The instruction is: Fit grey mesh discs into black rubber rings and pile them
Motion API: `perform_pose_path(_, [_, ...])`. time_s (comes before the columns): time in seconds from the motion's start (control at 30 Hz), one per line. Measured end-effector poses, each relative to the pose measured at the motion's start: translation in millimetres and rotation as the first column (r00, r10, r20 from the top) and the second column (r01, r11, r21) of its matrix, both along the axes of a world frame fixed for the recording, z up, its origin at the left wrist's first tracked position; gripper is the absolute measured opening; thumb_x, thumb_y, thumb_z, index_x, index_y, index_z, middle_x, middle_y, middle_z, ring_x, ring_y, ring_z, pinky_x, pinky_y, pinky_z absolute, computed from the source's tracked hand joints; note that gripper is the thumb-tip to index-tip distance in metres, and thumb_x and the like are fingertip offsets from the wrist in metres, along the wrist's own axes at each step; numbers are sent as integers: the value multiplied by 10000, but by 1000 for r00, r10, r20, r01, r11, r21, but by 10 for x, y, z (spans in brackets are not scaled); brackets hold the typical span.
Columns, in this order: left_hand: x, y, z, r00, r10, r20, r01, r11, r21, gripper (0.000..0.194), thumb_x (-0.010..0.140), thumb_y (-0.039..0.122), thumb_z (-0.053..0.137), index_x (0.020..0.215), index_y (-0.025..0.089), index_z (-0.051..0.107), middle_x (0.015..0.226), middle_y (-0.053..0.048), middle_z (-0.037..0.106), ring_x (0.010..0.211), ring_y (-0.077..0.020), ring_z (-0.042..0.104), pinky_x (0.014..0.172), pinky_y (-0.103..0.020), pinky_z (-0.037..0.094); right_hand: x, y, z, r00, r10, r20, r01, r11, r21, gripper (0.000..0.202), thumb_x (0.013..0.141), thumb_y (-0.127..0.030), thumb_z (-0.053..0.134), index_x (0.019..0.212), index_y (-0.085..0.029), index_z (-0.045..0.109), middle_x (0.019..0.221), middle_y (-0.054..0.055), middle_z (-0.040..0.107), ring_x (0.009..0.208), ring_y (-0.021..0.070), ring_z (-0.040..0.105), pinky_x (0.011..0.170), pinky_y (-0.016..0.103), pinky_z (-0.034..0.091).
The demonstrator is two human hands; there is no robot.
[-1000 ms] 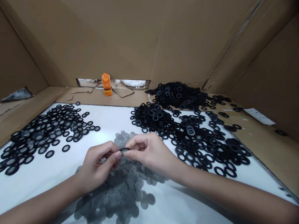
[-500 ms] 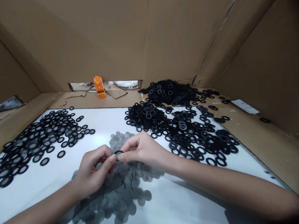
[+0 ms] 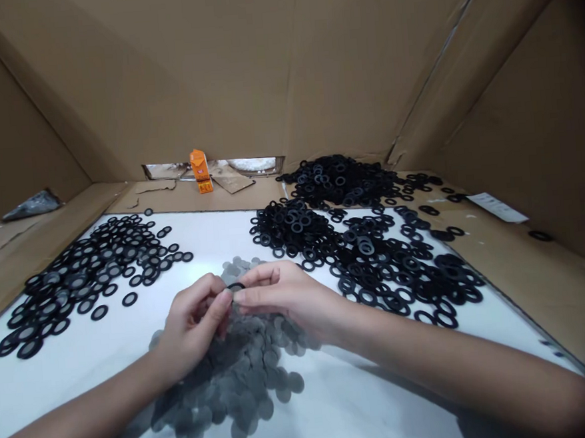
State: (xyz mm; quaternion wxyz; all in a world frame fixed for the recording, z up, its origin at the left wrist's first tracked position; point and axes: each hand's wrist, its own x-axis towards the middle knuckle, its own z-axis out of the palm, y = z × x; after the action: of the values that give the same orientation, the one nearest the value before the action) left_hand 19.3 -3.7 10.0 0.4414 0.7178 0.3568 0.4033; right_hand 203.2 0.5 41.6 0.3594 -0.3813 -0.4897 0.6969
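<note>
Between my two hands is a black rubber ring (image 3: 236, 287), held above a heap of thin grey mesh discs (image 3: 245, 396). My left hand (image 3: 199, 319) pinches the ring's left edge between thumb and fingers. From the other side my right hand (image 3: 278, 293) grips it with thumb and forefinger. Fingers cover much of the ring, so whether a disc sits in it is hard to make out. Bare black rings (image 3: 369, 247) lie in a spread pile to the right. On the left are many black rings with grey discs inside (image 3: 95, 259).
Cardboard walls (image 3: 212, 71) surround the white board (image 3: 213, 231). At the back stand a small orange carton (image 3: 200, 171) and another mound of black rings (image 3: 340, 179). A white paper label (image 3: 497, 207) lies on the cardboard at right, near a stray ring (image 3: 541, 235).
The view has shifted slightly, so the scene sits a little further right. Both hands still hold the ring, and my right fingers have straightened somewhat along it.
</note>
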Motion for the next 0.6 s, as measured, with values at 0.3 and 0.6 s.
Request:
perform_pose_path(0.3, [12,-36,3,995,-103,4,103,988,-118,304,970,372,353,751,187,455,595,27,515,517,-94,467,479,-199,371,-120,-114,-125,994,-68,-85,81,984,161,197,783,-338,679,748,-144,669,646,-5,643,610,119,616,630,240,487])
perform_pose_path(0.6, [-99,73,60,985,-148,-88,154,985,72,315,968,255,376,685,164,478,520,43,534,430,-54,459,439,-170,347,-98,-112,-81,999,-40,14,36,975,218,155,779,-298,685,743,-151,652,695,3,650,679,129,613,644,234,463])
